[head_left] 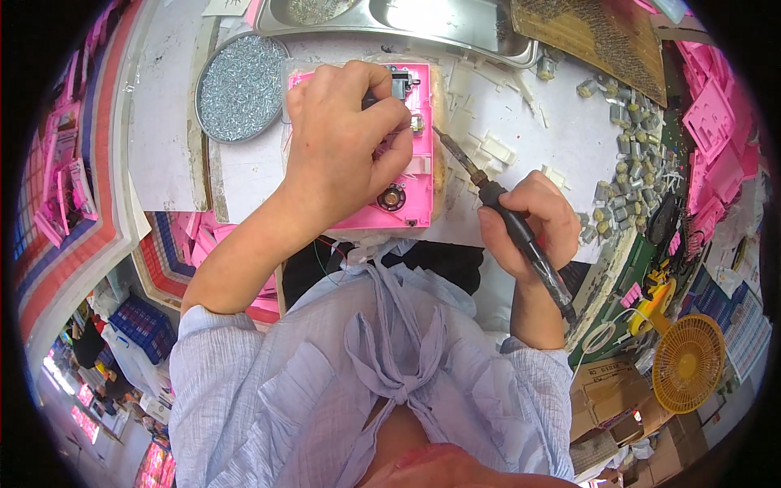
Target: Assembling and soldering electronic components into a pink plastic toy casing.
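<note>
A pink plastic casing [419, 189] lies on the work table in front of me. A dark part [399, 81] sits at its upper end, and a round speaker [391, 197] at its lower end. Over the casing's left side reaches my left hand [346, 134], fingers bent and pinched together; what they hold is mostly hidden, with something dark showing between them. My right hand [533, 224] grips a soldering iron [521, 229] by its black handle. Its metal tip points up and left, close to the casing's right edge.
A round dish of small screws [242, 88] stands left of the casing. White plastic pieces [494, 150] and several small motors [626, 163] lie to the right. A metal tray [423, 20] and cardboard [590, 41] border the back. A yellow fan [688, 363] stands lower right.
</note>
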### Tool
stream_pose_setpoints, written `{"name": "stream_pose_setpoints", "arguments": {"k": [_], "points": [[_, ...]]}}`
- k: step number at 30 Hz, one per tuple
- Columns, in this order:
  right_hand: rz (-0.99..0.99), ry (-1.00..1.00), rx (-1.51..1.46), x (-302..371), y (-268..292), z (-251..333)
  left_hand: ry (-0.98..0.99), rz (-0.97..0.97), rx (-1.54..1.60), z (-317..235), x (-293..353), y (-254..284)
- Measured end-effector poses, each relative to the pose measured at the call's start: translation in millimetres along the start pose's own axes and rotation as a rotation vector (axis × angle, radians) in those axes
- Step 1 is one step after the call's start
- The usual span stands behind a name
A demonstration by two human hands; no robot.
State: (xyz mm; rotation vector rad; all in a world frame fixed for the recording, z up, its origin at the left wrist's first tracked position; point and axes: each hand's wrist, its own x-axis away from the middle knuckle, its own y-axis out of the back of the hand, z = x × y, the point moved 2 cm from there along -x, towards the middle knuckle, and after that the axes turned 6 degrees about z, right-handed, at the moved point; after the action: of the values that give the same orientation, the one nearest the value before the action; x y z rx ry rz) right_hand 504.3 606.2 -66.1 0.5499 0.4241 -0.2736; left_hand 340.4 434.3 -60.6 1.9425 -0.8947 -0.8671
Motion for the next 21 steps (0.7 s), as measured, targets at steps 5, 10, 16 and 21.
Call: {"name": "stream_pose_setpoints", "arguments": {"k": [5, 10, 16, 21], "points": [[0.001, 0.001, -0.005, -4, -2, -1, 0.009, -0.032, 0.013, -1, -2, -2], [-0.053, -0.010, -0.005, -7, -7, -7, 0.018, -0.036, -0.011, -2, -4, -4], [-0.043, -0.006, 0.010, -9, -11, -11, 0.018, -0.038, -0.062, -3, -6, -7], [-0.038, -0.008, 0.001, -10, -13, -9, 0.017, -0.036, -0.065, -3, -6, -6]]}}
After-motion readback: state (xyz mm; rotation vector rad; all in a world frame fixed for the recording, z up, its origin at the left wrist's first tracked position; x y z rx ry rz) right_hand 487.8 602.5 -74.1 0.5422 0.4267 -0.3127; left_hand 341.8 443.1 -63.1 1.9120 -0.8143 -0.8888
